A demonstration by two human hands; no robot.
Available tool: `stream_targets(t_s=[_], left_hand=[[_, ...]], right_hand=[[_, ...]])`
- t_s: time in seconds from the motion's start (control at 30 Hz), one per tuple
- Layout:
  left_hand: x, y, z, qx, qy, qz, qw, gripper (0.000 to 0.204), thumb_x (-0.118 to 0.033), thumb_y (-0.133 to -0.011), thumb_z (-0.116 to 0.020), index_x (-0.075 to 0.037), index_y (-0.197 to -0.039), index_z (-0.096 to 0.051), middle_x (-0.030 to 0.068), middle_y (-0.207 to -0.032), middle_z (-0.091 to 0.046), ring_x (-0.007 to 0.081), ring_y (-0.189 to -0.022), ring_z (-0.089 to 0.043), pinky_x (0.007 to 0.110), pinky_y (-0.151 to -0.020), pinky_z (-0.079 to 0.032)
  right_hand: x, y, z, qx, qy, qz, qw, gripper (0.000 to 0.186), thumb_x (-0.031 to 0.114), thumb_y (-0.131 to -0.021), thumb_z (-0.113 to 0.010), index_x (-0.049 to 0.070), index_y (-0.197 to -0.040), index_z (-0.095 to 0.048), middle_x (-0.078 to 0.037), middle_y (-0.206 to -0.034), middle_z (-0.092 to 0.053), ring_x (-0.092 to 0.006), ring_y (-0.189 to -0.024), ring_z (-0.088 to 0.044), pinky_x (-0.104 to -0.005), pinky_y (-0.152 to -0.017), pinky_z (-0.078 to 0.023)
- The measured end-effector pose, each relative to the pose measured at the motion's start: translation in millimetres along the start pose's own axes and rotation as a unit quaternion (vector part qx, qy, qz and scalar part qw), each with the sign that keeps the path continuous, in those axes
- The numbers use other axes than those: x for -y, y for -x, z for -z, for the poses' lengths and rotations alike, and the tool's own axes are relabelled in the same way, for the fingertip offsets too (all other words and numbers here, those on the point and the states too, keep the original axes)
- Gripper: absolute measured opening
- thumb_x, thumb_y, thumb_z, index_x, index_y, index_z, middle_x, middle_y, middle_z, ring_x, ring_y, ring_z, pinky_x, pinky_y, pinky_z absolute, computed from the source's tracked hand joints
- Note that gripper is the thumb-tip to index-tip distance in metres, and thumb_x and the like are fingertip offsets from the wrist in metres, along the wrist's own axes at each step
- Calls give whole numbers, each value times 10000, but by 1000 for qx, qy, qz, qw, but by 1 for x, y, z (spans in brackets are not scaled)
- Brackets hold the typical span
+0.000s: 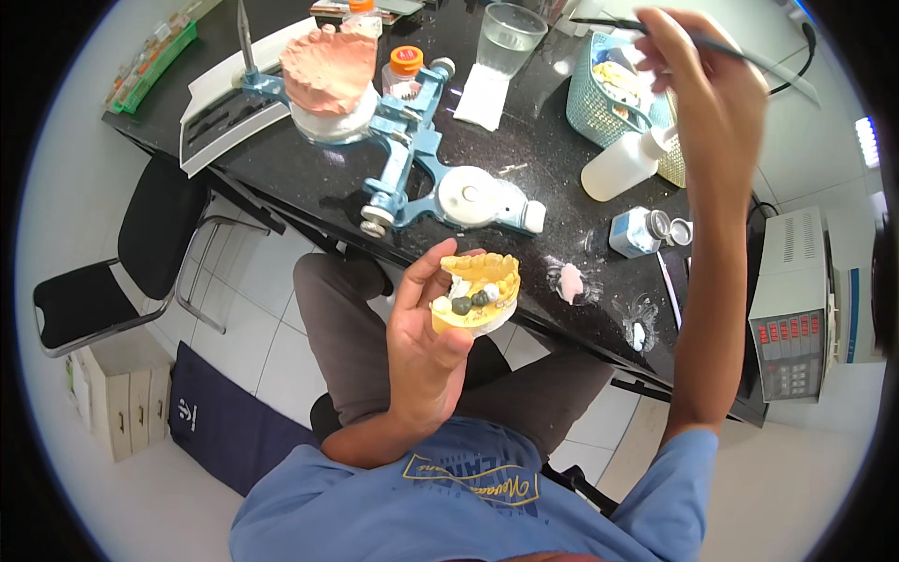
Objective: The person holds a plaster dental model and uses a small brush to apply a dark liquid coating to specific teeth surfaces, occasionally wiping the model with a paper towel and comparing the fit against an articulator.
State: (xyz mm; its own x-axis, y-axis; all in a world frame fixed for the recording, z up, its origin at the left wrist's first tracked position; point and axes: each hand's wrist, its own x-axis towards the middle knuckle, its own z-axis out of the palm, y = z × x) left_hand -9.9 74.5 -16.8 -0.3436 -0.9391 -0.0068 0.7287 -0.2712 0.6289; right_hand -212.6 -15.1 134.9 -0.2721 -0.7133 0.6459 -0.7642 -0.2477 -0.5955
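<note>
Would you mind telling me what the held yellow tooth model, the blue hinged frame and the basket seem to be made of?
Yellow tooth model: probably plaster, matt and opaque.
Blue hinged frame: probably painted metal, given its glossy highlights and silvery knobs.
Basket: likely moulded plastic, its pale blue wall evenly perforated.

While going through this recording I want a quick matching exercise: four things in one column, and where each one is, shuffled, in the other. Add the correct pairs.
Things:
1. Yellow dental model
2. Slim dark tool
3. White bottle
4. Pink lump

Places:
A. Beside the turquoise basket
B. In the person's left hand
C. On the black tabletop, near the edge closest to the person
D. In the person's right hand

Right pairs: 1-B, 2-D, 3-A, 4-C
</note>
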Motion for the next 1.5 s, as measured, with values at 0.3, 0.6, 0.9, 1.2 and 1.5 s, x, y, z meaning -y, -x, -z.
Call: stream_targets(t_s=[0.3, 0.6, 0.9, 1.2, 1.5], left_hand=[[-10, -2, 16, -23, 11, -18, 1000, 935, -400, -755, -791, 39, -1391, -266, 181, -1320, -449, 375, -1258, -475, 403, -1081, -406], [-14, -6, 27, -11, 32, -4, 999, 845, -461, -815, -714, 33, -1350, -284, 233, -1308, -479, 372, -1257, -481, 371, -1069, -424], [-15, -4, 27, -5, 24, -3, 1000, 840, -472, -829, -694, 41, -1356, -288, 233, -1316, -473, 370, -1257, -481, 352, -1055, -442], [-7, -5, 20, -12, -16, -7, 1000, 862, -479, -822, -699, 38, -1363, -270, 243, -1320, -460, 365, -1268, -471, 353, -1061, -435], [9, -4, 5, -58, -75, -27, 995, 964, -454, -690, -827, 0, -1345, -285, 210, -1299, -470, 361, -1231, -502, 428, -1054, -429]], right_hand=[[-86, -90, -105, 122, 190, -15, 974, 144, 105, -810, -647, -18, -740, -621, -61, -617, -571, -127, -543, -517, -310, -493, -439], [-8, -4, -62, 51, 121, 36, 991, 150, 152, -837, -670, 27, -919, -679, -60, -783, -694, -110, -666, -622, -233, -609, -484], [-53, 57, -84, 126, 111, 48, 985, 140, 149, -796, -695, 25, -830, -641, -112, -729, -692, -193, -634, -681, -295, -599, -514], [-13, 100, -32, 91, -74, -33, 993, 168, 74, -856, -581, -38, -965, -643, -112, -795, -675, -131, -733, -666, -242, -642, -503], [-5, 183, -24, 12, -257, 96, 962, 259, -71, -703, -692, -11, -921, -565, -167, -798, -634, -311, -787, -689, -380, -668, -591]])
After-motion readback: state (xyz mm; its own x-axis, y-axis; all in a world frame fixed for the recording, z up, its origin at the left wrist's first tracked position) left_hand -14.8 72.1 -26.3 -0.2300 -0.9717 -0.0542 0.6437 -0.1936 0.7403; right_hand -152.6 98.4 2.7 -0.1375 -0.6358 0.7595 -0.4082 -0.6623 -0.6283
